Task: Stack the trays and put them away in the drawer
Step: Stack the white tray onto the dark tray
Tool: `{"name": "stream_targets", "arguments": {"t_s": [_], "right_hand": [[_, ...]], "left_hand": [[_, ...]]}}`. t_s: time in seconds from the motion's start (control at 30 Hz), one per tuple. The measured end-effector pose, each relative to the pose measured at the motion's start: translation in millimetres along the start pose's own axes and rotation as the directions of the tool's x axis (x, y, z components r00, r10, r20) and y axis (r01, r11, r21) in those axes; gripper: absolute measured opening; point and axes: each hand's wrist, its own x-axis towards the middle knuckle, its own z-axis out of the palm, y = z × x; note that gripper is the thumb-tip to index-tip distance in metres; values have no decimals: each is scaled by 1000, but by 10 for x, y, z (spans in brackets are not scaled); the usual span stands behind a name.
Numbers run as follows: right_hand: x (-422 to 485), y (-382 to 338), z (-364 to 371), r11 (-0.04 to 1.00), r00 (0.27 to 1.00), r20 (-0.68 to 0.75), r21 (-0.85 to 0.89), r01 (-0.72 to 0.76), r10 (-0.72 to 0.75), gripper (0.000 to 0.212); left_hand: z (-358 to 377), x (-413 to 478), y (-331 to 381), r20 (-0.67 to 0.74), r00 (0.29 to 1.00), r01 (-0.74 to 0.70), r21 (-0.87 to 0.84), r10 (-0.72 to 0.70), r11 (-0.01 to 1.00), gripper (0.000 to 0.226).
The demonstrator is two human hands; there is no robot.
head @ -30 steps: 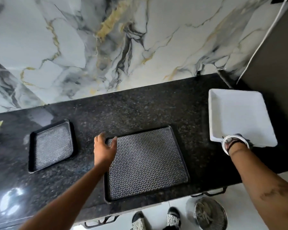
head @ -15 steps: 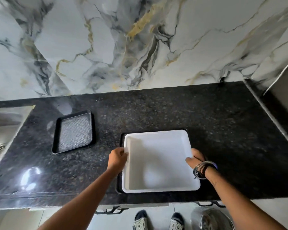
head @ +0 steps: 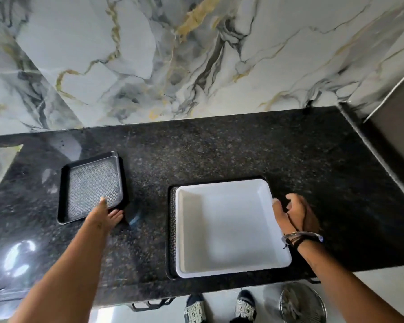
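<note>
A white square tray (head: 229, 227) lies inside a larger black patterned tray (head: 172, 229) near the counter's front edge; only the black tray's left strip and rim show. A small black tray (head: 91, 185) with a patterned base sits to the left, its near right side slightly raised. My left hand (head: 105, 213) grips that small tray's near right corner, thumb on the inside. My right hand (head: 294, 213) rests just off the white tray's right edge, fingers loosely curled, holding nothing.
The black granite counter (head: 219, 148) runs to a marble wall behind. A sink edge (head: 0, 159) is at far left, a grey panel (head: 397, 117) at far right. Below the counter are drawer handles (head: 149, 304), my shoes and a steel lidded bin (head: 301, 304).
The white tray was carried from the right and set into the large black tray. Both hands then let go; my left hand reached left and took the small black tray's corner.
</note>
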Motion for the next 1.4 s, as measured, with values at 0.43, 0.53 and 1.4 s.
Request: {"name": "stream_targets", "arguments": {"t_s": [0.43,0.53,1.4], "right_hand": [[90,-744,82,640,885,465,682,-354,-5,51],[0,-709,-97,791,860,496,572,-219,-120,40],[-2531,-62,600,853,847,-208,85,514,-490,11]], "left_hand": [[513,-862,-561,343,919,-347,478,192,807,15],[662,-1162,-808,484,849,-515,670,211,535,28],[-825,-1024,-1379,797,450,-527,602,404,-600,98]]}}
